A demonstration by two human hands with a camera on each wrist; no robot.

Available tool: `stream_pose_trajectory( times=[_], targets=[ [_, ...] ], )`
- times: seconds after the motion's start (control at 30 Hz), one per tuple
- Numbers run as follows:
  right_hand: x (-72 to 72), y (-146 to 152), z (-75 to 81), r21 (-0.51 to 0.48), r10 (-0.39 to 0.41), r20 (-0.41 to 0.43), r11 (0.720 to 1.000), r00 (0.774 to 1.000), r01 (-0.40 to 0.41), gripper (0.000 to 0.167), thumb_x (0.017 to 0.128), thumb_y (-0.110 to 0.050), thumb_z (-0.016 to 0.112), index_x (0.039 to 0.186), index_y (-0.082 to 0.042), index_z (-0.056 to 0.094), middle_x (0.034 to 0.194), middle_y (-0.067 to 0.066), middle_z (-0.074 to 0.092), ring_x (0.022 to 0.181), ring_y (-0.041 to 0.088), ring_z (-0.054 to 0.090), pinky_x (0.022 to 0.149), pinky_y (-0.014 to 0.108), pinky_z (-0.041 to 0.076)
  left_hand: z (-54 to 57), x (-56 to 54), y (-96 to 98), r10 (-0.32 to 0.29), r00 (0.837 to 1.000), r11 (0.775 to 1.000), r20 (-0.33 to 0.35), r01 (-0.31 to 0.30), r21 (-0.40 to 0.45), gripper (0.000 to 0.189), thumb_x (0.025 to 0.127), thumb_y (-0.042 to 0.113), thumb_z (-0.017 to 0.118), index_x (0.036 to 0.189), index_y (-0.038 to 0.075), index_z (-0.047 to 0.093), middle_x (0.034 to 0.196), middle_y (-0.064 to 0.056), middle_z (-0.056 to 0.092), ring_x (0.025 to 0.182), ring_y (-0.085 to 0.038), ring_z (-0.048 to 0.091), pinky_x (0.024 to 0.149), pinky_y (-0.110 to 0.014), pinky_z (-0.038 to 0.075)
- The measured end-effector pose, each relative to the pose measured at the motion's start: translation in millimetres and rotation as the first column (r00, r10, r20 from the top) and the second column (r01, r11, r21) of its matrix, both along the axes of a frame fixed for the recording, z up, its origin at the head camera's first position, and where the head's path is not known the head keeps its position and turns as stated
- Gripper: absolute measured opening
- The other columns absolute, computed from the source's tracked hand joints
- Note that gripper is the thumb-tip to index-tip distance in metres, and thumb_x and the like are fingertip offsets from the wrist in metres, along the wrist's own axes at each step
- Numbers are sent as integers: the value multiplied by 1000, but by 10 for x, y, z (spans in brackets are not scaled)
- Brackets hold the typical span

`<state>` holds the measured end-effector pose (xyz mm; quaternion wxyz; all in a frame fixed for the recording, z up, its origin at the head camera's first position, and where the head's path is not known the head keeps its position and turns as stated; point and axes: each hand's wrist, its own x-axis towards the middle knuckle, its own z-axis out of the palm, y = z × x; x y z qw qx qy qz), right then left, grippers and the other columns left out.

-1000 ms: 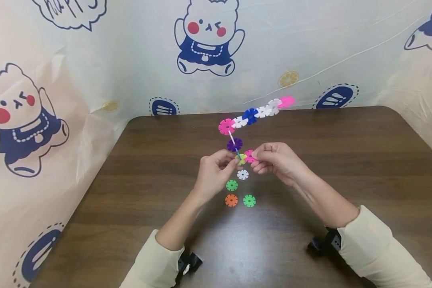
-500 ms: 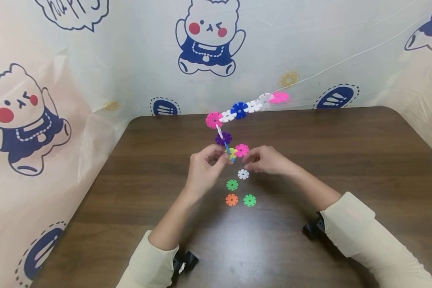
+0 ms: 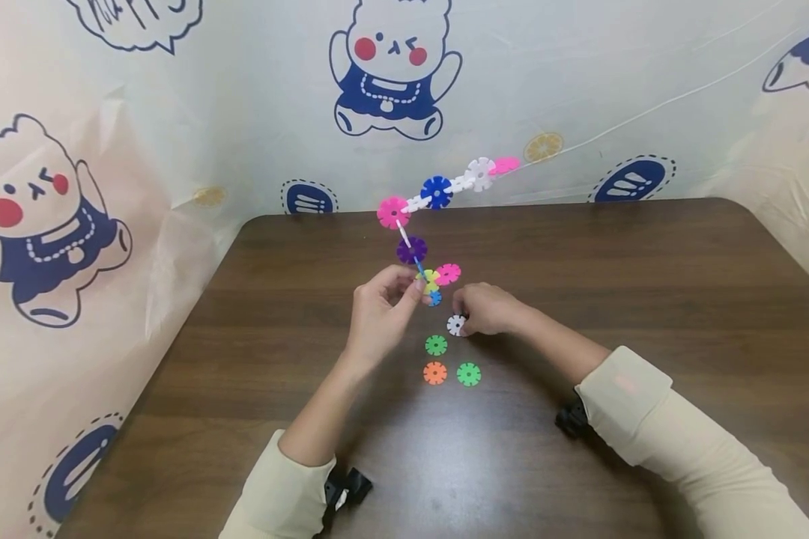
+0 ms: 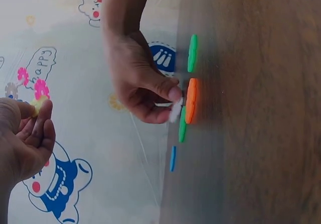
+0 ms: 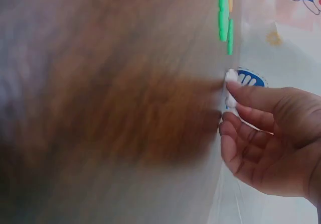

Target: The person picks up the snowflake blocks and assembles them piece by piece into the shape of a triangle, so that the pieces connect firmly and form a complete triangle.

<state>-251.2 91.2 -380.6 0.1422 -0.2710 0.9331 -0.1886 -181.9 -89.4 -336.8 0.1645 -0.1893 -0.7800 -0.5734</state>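
Note:
My left hand (image 3: 383, 308) pinches a yellow notched snowflake disc (image 3: 432, 283) between thumb and fingers. From it a linked chain rises toward the back, through a purple disc (image 3: 414, 248), a pink disc (image 3: 392, 213), a blue disc (image 3: 437, 192) and white ones to a pink end. Another pink disc (image 3: 449, 274) is joined to the yellow one's right side. Lower to the right, my right hand (image 3: 491, 308) pinches a white disc (image 3: 454, 325) at the tabletop. The right wrist view shows the thumb on that white disc (image 5: 231, 77), partly covering it.
Near the hands on the brown table (image 3: 256, 314) lie a small blue disc (image 3: 435, 299), a green disc (image 3: 436, 345), an orange disc (image 3: 434, 373) and a second green disc (image 3: 469, 374). A printed curtain (image 3: 243, 112) hangs behind the table.
My right hand has let go of the pink disc, now joined to the yellow one, and come down to the white disc. My left hand has shifted left with the chain.

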Motion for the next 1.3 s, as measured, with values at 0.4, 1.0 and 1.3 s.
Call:
stream_pose_trajectory(
  times=[0.4, 1.0, 1.3],
  targets=[
    [200, 303, 173, -282, -85, 29, 955, 996, 90, 7, 80, -5, 69, 87, -6, 70, 68, -2, 63, 60, 12, 54, 57, 28, 46, 43, 19, 0, -10, 999, 999, 42, 8, 31, 7, 90, 5, 60, 92, 0, 64, 74, -9, 65, 68, -20, 64, 61, -29, 49],
    [602, 573, 689, -743, -316, 9, 633, 949, 218, 19, 84, -15, 69, 95, 0, 68, 82, 12, 66, 71, 16, 61, 63, 23, 50, 38, 37, 44, -85, 996, 996, 8, 85, -15, 5, 88, 1, 61, 89, -3, 63, 75, -11, 65, 68, -24, 65, 63, -28, 52],
    [671, 492, 683, -792, -286, 3, 585, 958, 177, 14, 83, -9, 69, 92, 2, 68, 79, 12, 67, 71, 16, 64, 63, 25, 52, 37, 77, 77, -103, 995, 995, -11, 103, -11, 5, 88, 1, 61, 88, -3, 63, 75, -12, 66, 67, -20, 65, 65, -34, 53]
  ],
)
